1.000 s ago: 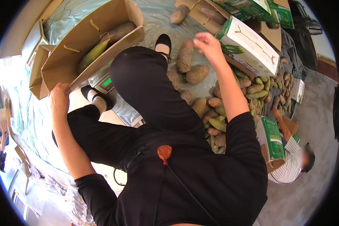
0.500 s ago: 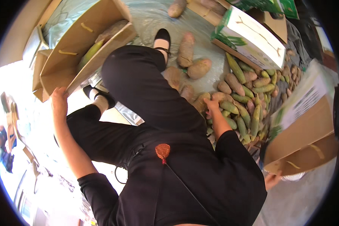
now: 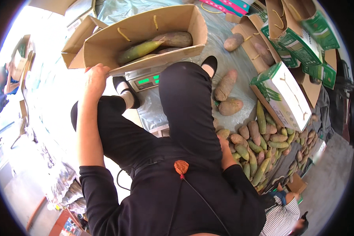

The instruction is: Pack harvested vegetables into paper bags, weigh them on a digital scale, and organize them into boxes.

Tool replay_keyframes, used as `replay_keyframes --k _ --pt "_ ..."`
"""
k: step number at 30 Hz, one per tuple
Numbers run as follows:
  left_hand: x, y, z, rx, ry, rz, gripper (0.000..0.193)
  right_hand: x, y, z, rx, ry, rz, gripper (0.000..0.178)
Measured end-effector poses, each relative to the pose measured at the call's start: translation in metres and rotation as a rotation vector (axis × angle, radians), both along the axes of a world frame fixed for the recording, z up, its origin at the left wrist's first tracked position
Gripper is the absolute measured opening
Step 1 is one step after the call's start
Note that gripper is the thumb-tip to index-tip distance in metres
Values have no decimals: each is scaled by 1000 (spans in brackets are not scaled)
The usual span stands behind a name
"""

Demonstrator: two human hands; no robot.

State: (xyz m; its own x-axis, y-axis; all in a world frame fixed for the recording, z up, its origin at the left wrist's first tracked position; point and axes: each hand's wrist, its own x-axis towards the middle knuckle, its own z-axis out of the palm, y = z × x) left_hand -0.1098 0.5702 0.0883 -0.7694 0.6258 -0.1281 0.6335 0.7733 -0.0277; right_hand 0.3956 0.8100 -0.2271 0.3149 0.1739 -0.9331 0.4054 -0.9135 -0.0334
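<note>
My left hand [image 3: 96,76] is closed on the near edge of an open cardboard box [image 3: 143,65] with yellow cord handles. Inside lie a long green radish [image 3: 141,52] and a soil-brown radish [image 3: 175,39], with others partly hidden beneath. The box rests on a scale [image 3: 145,82] with a lit green display. My right hand [image 3: 225,151] is beside my right thigh at the near left edge of the radish pile [image 3: 259,147]. Its fingers are mostly hidden by the thigh, close to a yellowish radish [image 3: 223,133].
Two larger brown radishes [image 3: 230,106] lie on plastic sheeting [image 3: 177,108] beyond the pile. A white and green carton [image 3: 283,94] stands behind it, with more open green cartons [image 3: 303,43] farther back. Another person in a striped top [image 3: 279,218] is at the lower right.
My view has swung left, so the box and scale show more fully. My left hand keeps its hold on the box. My right hand's fingers have gone behind my thigh. The carton held at right has left view.
</note>
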Motion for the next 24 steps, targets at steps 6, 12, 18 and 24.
replay_keyframes --k 6,12,18,24 --pt "-4 4 -11 44 -14 -9 13 -33 22 72 443 172 520 81" --pt "-4 2 -12 67 -40 5 14 -94 88 125 855 379 948 81" --pt "-7 1 -14 60 4 -24 25 -219 127 257 1239 563 1041 81" --pt "-6 2 -12 49 -18 -6 27 -321 124 359 1489 974 1052 78"
